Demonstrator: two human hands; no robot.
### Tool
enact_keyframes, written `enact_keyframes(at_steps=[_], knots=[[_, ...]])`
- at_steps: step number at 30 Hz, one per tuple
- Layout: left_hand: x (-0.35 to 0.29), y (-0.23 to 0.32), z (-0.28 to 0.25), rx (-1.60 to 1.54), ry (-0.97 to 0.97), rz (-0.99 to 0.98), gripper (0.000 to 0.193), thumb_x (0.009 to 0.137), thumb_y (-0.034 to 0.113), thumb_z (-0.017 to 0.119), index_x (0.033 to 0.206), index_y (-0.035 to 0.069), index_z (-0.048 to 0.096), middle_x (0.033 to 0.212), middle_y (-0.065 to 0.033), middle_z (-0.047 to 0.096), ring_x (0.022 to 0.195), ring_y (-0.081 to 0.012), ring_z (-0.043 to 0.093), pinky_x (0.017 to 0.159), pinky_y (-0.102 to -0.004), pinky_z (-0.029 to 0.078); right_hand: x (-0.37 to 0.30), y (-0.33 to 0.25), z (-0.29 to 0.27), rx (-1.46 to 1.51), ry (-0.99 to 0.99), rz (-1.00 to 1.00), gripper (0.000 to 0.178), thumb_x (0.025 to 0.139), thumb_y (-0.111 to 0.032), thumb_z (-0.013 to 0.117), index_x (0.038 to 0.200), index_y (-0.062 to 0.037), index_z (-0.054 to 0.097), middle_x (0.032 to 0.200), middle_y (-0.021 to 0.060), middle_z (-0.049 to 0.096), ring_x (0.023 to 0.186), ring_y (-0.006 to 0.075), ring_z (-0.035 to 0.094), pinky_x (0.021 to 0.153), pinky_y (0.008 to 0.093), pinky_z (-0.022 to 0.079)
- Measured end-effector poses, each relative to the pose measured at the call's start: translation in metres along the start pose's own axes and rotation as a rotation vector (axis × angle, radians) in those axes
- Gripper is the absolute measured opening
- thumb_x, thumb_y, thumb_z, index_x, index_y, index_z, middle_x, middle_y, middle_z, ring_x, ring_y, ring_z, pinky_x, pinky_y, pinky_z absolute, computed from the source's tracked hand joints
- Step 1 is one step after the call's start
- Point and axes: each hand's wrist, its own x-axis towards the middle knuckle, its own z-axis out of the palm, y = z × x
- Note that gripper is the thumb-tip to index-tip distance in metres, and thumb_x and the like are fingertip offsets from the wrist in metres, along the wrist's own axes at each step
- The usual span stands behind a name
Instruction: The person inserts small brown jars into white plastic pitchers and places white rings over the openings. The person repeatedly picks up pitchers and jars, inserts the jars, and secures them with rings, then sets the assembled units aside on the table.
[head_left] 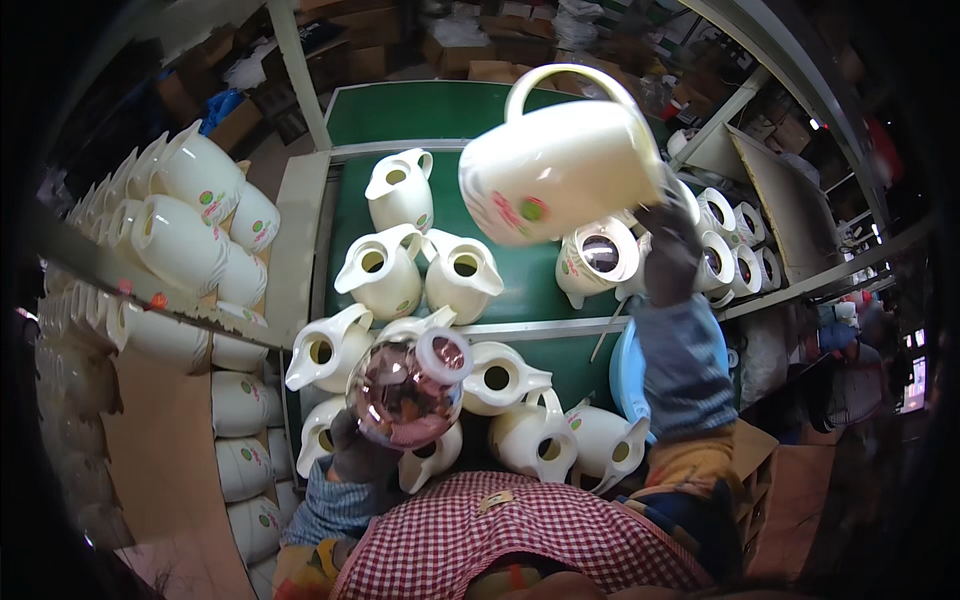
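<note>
In my left hand point(360, 452), darkly gloved, is a shiny silvered glass flask liner point(405, 395) with a pale ring round its neck, held low in front of my apron. My right hand point(672, 250), gloved too, grips a cream jug body point(560, 170) by one end. The jug is raised and tilted on its side over the green work surface, its handle uppermost. Beneath and around the liner stand several open cream jug bodies point(497, 377). Below the raised jug lies another cream jug point(600, 255), with a dark shiny round opening facing me.
Stacked cream jug bodies point(175, 245) fill the left side. At the right, several jugs point(715, 260) lie with their round ends outward beside an upright board point(775, 200). A light blue tub point(628, 370) sits by my right forearm. Metal frame posts point(297, 70) flank the green surface point(520, 285).
</note>
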Motion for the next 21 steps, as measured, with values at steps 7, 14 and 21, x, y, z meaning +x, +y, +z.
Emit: enact_keyframes(at_steps=[7, 14, 21], knots=[[0.004, -0.026, 0.012, 0.041, -0.047, -0.179, 0.107, 0.082, 0.068, 0.065, 0.161, 0.013, 0.021, 0.162, -0.0164, 0.032, 0.147, -0.0364, 0.037, 0.122, -0.0569, 0.031, -0.126, -0.115, -0.060, -0.116, -0.007, 0.157, 0.026, 0.108, -0.020, 0.053, 0.116, 0.0017, 0.066, 0.097, 0.0024, 0.066, 0.088, 0.0111, 0.059, 0.072, 0.0250, 0.048], [0.022, -0.061, 0.068, 1.393, -0.373, 0.051, 0.076, 0.094, 0.035, 0.069, 0.155, 0.005, 0.034, 0.151, -0.0166, 0.046, 0.137, -0.0255, 0.049, 0.116, -0.0414, 0.041, -0.224, -0.151, -0.026, 0.059, -0.328, 0.063, 0.012, 0.096, -0.013, 0.069, 0.091, -0.0029, 0.065, 0.143, 0.0332, 0.053, 0.142, 0.0482, 0.043, 0.117, 0.0525, 0.037], [0.006, -0.101, 0.080, 0.377, -0.180, -0.363, 0.064, 0.097, 0.024, 0.068, 0.151, 0.004, 0.040, 0.145, -0.0163, 0.052, 0.133, -0.0225, 0.052, 0.113, -0.0370, 0.044, -0.259, -0.197, -0.026, -0.368, -0.477, 0.035, 0.041, 0.086, 0.001, 0.070, 0.127, -0.0054, 0.069, 0.151, 0.0337, 0.044, 0.136, 0.0461, 0.051, 0.110, 0.0461, 0.047]])
